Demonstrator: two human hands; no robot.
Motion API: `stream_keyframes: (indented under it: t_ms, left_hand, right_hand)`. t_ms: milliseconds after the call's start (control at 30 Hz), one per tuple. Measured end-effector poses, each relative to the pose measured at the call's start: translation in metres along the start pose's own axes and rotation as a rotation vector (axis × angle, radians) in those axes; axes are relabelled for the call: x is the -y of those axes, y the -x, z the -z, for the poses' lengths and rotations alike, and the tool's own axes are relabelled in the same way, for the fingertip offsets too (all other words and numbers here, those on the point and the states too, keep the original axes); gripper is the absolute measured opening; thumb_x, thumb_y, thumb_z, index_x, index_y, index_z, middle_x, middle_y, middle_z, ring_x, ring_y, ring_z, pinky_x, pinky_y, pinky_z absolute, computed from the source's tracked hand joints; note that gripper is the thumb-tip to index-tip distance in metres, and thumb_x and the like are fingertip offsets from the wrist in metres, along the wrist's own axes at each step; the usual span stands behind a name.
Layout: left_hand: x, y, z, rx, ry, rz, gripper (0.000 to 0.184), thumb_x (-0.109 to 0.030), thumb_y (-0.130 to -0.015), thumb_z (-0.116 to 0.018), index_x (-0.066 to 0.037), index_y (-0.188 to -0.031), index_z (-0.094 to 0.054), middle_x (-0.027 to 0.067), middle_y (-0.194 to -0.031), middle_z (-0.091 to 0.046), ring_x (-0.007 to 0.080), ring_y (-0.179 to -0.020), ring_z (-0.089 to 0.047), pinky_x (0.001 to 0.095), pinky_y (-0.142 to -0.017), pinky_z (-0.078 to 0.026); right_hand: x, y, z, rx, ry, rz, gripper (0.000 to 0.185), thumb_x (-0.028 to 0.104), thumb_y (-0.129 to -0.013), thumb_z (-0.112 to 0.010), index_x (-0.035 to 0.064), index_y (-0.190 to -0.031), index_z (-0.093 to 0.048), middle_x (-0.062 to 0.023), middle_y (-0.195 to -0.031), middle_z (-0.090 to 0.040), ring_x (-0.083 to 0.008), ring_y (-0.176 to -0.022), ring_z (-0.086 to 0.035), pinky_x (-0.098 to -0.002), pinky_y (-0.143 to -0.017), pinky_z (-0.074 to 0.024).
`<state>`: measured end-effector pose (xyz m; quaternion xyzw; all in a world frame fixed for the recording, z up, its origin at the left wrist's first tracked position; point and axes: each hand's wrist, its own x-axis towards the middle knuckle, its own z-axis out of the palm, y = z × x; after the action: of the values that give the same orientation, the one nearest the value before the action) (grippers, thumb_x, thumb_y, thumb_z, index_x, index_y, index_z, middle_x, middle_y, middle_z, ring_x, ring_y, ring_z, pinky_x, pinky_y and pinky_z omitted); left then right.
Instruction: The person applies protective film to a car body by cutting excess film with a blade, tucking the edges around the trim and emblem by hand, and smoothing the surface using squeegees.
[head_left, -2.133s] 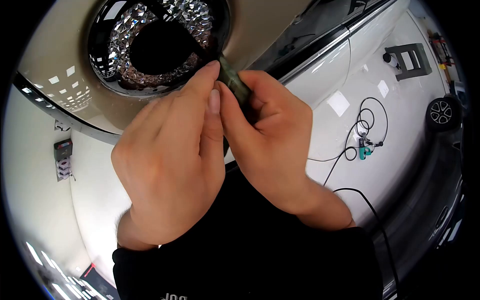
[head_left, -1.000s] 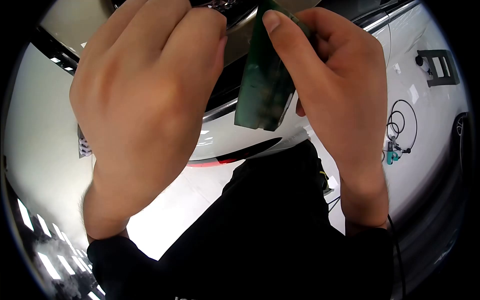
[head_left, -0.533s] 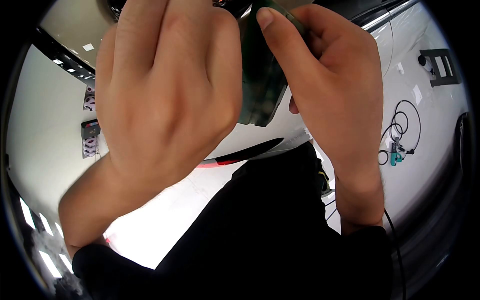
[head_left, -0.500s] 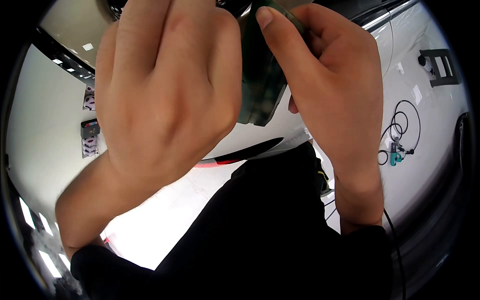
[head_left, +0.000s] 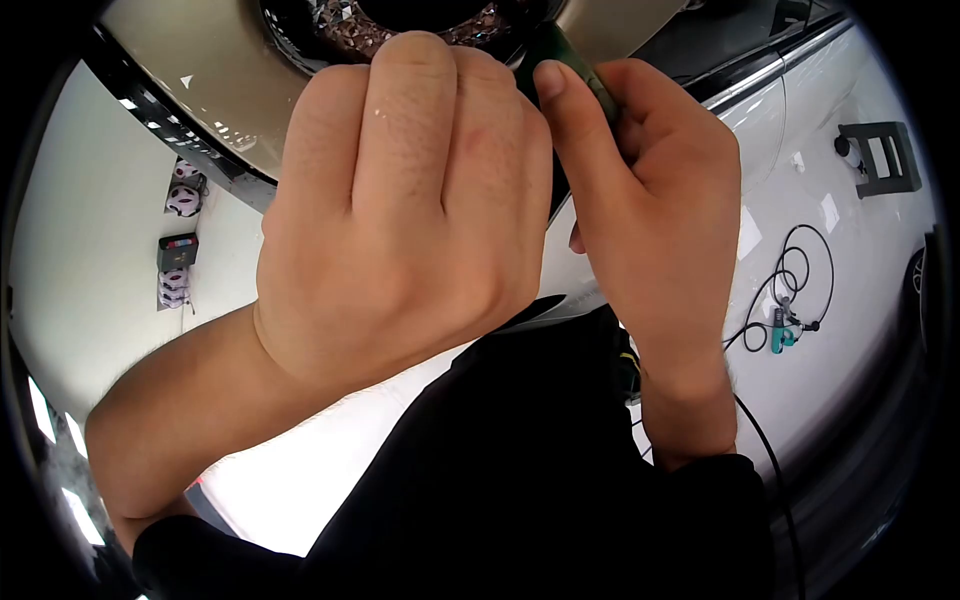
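My left hand (head_left: 410, 210) is curled with its back towards me, so its fingertips and anything in them are hidden. Close beside it, my right hand (head_left: 665, 200) pinches a dark green flat piece (head_left: 546, 46) under the thumb, fingers folded behind. Most of that piece disappears behind my left hand. Both hands are in front of a glossy beige car panel (head_left: 200, 60). Above my left knuckles, a dark round fitting (head_left: 345, 20) with glittering facets is set into the bodywork.
A black glossy trim strip (head_left: 150, 120) curves along the left. At the right are a dark stool (head_left: 885, 160), a bottle (head_left: 848, 155), and a teal tool (head_left: 778, 332) with a looped black cable (head_left: 831, 270). A dark box (head_left: 177, 252) stands far left.
My left hand has moved right and lower in view, against the right hand, covering more of the green piece. My right hand keeps its pinch. More of the round fitting shows.
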<state>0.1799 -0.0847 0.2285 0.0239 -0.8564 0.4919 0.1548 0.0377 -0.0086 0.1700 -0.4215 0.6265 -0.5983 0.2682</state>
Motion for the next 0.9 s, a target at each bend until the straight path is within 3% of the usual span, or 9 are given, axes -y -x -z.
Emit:
stream_keyframes:
  t_ms: [367, 500, 767, 900]
  left_hand:
    - [0.015, 0.004, 0.007, 0.045, 0.17, -0.007, 0.025, -0.001, -0.071, -0.075, 0.0, -0.095, -0.07, 0.0096, -0.089, -0.067, 0.0229, -0.076, -0.066, 0.0312, -0.063, -0.054]
    - [0.012, 0.005, 0.004, 0.028, 0.193, 0.087, 0.018, 0.0, -0.08, -0.079, 0.001, -0.095, -0.07, 0.0088, -0.086, -0.068, 0.0212, -0.07, -0.064, 0.032, -0.06, -0.051]
    - [-0.022, 0.004, 0.007, 0.029, 0.497, 0.639, 0.018, 0.003, -0.08, -0.084, -0.004, -0.095, -0.078, 0.0039, -0.087, -0.07, 0.0179, -0.079, -0.065, 0.0282, -0.07, -0.05]
    - [-0.027, -0.001, 0.009, 0.031, 0.586, 0.768, 0.019, 0.006, -0.08, -0.083, -0.005, -0.095, -0.078, 0.0016, -0.087, -0.07, 0.0156, -0.081, -0.064, 0.0271, -0.071, -0.048]
  right_hand:
    - [-0.001, -0.001, 0.004, 0.022, 0.015, 0.018, 0.03, 0.025, -0.102, -0.071, -0.0023, -0.089, -0.069, 0.0044, -0.055, -0.054, -0.0004, -0.046, -0.042, -0.0231, -0.043, -0.0284]
    - [0.005, -0.001, 0.01, 0.041, -0.068, -0.06, 0.028, 0.025, -0.101, -0.073, -0.0025, -0.095, -0.07, 0.0048, -0.06, -0.056, 0.0004, -0.049, -0.044, -0.0215, -0.045, -0.0301]
    - [-0.008, 0.006, 0.034, 0.196, -0.234, -0.117, 0.033, 0.028, -0.099, -0.074, -0.0041, -0.108, -0.072, 0.004, -0.071, -0.061, -0.0014, -0.061, -0.05, -0.0201, -0.055, -0.037]
    - [0.006, -0.002, 0.04, 0.15, -0.107, -0.135, 0.034, 0.03, -0.1, -0.073, -0.0039, -0.099, -0.073, 0.005, -0.066, -0.06, -0.0004, -0.057, -0.045, -0.0203, -0.052, -0.0315]
